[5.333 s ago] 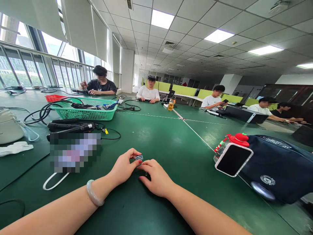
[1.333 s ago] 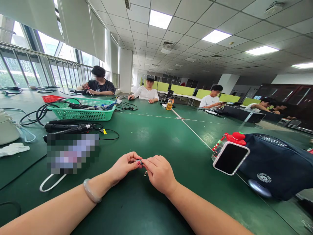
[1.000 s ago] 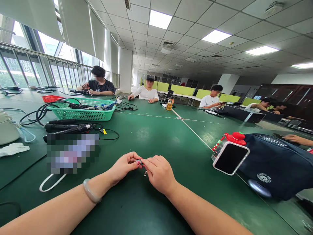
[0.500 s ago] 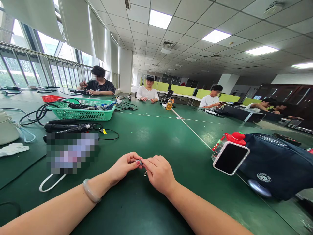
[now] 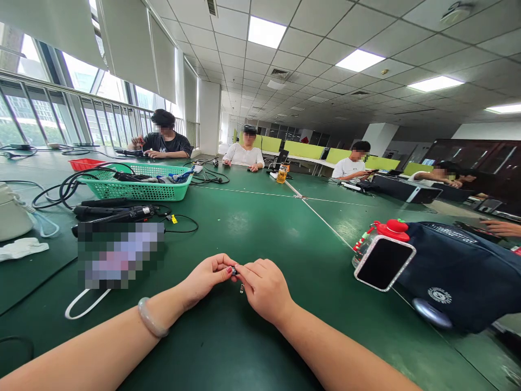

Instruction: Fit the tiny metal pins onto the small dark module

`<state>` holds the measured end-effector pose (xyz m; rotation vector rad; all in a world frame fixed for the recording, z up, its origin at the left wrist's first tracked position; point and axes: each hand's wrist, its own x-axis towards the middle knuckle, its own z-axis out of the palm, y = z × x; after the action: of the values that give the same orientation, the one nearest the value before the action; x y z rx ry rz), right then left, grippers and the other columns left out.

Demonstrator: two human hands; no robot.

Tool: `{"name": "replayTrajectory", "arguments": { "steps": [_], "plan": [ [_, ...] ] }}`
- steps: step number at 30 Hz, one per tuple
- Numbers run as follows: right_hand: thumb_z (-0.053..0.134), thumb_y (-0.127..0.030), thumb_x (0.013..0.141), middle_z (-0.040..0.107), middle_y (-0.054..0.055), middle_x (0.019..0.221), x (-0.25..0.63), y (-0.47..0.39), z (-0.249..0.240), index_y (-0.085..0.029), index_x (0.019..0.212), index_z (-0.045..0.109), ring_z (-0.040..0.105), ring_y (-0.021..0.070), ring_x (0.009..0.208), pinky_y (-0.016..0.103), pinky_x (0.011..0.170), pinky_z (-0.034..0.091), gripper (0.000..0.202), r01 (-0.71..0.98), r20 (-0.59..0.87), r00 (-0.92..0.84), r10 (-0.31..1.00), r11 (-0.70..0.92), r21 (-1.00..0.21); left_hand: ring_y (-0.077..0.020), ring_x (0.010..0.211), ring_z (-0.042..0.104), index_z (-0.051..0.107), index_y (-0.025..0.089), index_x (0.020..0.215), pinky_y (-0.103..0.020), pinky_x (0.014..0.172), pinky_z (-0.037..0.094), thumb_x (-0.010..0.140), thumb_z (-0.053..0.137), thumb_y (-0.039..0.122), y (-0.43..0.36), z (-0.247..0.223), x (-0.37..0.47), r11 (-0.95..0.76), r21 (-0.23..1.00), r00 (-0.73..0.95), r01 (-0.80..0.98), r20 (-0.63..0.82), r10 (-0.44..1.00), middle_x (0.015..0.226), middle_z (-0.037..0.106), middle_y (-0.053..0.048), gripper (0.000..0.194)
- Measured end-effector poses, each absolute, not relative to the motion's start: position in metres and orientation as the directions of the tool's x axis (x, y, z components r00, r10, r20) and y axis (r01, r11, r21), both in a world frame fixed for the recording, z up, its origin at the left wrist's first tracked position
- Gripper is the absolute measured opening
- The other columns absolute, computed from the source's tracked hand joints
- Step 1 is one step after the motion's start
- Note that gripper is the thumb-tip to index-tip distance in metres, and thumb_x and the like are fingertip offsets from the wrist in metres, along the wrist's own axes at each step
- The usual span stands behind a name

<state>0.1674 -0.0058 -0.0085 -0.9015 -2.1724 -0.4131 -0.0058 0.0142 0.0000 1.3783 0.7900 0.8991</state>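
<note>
Near the middle of the green table (image 5: 244, 228), my left hand (image 5: 209, 279) pinches a small dark object (image 5: 233, 270) between thumb and fingers. My right hand (image 5: 264, 285) meets it from the other side, its fingertips pressed against the same object. A small metallic piece (image 5: 241, 289) shows just below my right fingers; whether it is joined to the dark object I cannot tell. Both hands are closed and hide most of what they hold.
Left are a green basket (image 5: 138, 190), black tools (image 5: 114, 214) and a blurred pouch (image 5: 122, 252). Right are a phone (image 5: 385, 263), a red-capped bottle (image 5: 394, 229) and a dark bag (image 5: 459, 277). Several people sit at tables beyond.
My hands have hardly moved. Across the table, the hands of the person in white have shifted. Another person's hand has come into view at the right edge.
</note>
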Motion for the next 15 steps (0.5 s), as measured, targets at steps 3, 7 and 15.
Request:
{"name": "replayTrajectory", "arguments": {
  "steps": [3,7,15],
  "plan": [
    [0.045,-0.019,0.087,0.065,0.005,0.077,0.1676,-0.0058,-0.0089,-0.018,0.099,0.064,0.051,0.0142,0.065,0.03,0.061,0.037,0.023,0.712,0.733,-0.483,0.479,0.703,0.01,-0.0144,0.072,0.057,0.057,0.014,0.081,-0.031,0.077,0.042,0.069,0.065,0.039,0.0145,-0.0009,-0.0058,-0.02,0.998,0.464,-0.068,0.049,0.885,0.072,0.063,-0.003,0.028],
    [0.045,-0.019,0.087,0.065,0.005,0.077,0.1675,-0.006,-0.0086,-0.018,0.099,0.064,0.05,0.0145,0.065,0.03,0.06,0.036,0.023,0.707,0.729,-0.486,0.483,0.708,0.002,-0.0144,0.072,0.057,0.057,0.014,0.08,-0.031,0.078,0.042,0.069,0.065,0.039,0.0147,-0.0012,-0.0056,-0.018,0.997,0.467,-0.073,0.05,0.883,0.072,0.063,-0.003,0.028],
    [0.045,-0.019,0.087,0.065,0.005,0.077,0.1674,-0.0056,-0.0094,-0.018,0.099,0.064,0.05,0.0145,0.066,0.03,0.061,0.036,0.022,0.705,0.725,-0.481,0.493,0.709,-0.014,-0.0141,0.072,0.057,0.057,0.014,0.08,-0.03,0.078,0.042,0.07,0.065,0.038,0.0156,-0.0035,-0.0065,-0.017,0.997,0.474,-0.076,0.051,0.879,0.072,0.064,-0.003,0.027]
  ]
}}
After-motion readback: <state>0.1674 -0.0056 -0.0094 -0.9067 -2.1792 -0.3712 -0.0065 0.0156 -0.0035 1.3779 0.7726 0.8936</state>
